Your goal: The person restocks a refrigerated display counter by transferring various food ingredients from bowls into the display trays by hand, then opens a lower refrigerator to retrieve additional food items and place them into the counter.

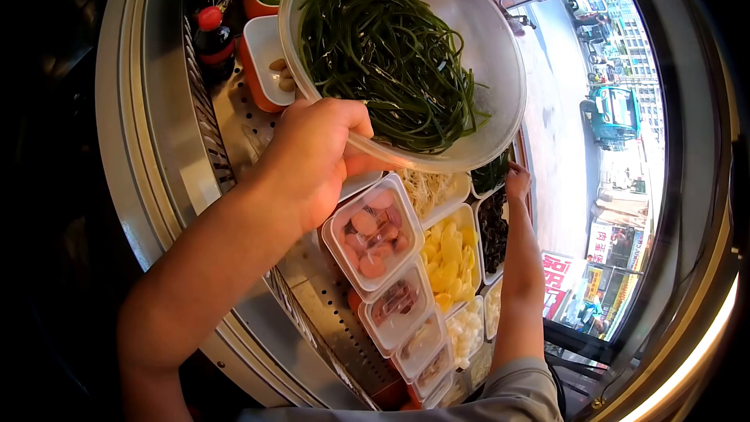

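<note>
My left hand point(324, 144) is closed on the near rim of a large translucent plastic bowl point(504, 55). A tangle of dark green seaweed strips point(383, 59) lies in the bowl, which is tilted toward me. Farther right, my right hand point(517, 181) is at the outer edge of a tray of dark green strips point(490, 175), its fingers bent inward. The bowl partly covers this tray, and the fingertips are hard to make out. Below the bowl are a tray of pale shreds point(426, 191) and a tray of black fungus-like pieces point(493, 230).
Lidded boxes, one with pink round slices point(373, 234), line a perforated metal shelf point(332, 305). Beside them is a tray of yellow slices point(451, 262). Bottles point(212, 43) and an orange-white tub point(266, 62) stand upper left. A window point(570, 148) on the right faces a street.
</note>
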The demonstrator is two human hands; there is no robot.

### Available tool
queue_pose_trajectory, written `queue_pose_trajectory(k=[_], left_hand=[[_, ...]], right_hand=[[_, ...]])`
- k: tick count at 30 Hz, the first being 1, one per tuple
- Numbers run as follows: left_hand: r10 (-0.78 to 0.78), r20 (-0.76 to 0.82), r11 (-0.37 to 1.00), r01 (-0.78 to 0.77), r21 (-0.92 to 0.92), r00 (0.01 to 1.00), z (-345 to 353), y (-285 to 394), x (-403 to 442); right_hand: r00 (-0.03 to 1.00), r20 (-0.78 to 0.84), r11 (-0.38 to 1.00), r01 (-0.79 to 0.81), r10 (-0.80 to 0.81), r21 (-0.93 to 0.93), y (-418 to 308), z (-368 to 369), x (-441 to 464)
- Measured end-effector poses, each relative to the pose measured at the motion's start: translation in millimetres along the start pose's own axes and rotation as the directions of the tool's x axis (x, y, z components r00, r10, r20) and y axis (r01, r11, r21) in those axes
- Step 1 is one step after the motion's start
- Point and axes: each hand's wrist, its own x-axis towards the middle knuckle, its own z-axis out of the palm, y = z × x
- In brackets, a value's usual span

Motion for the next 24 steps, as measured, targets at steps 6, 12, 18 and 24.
queue_pose_trajectory(k=[6,12,18,24], left_hand=[[0.019,-0.003,1.000,-0.019,0.021,1.000,-1,0,2],[0.020,-0.009,1.000,-0.020,-0.014,1.000,-5,-3,4],[0.007,0.044,1.000,-0.006,-0.006,0.999,-6,-2,3],[-0.016,-0.006,0.999,0.016,-0.038,1.000,0,-2,3]], right_hand=[[0.976,0.166,0.877,-0.203,0.143,0.435,28,55,67],[0.975,0.215,0.989,-0.020,0.051,-0.144,-28,10,45],[0.989,0.114,0.995,0.098,-0.094,-0.030,-64,6,37],[0.945,0.178,0.956,0.245,-0.273,0.162,-69,-44,-18]])
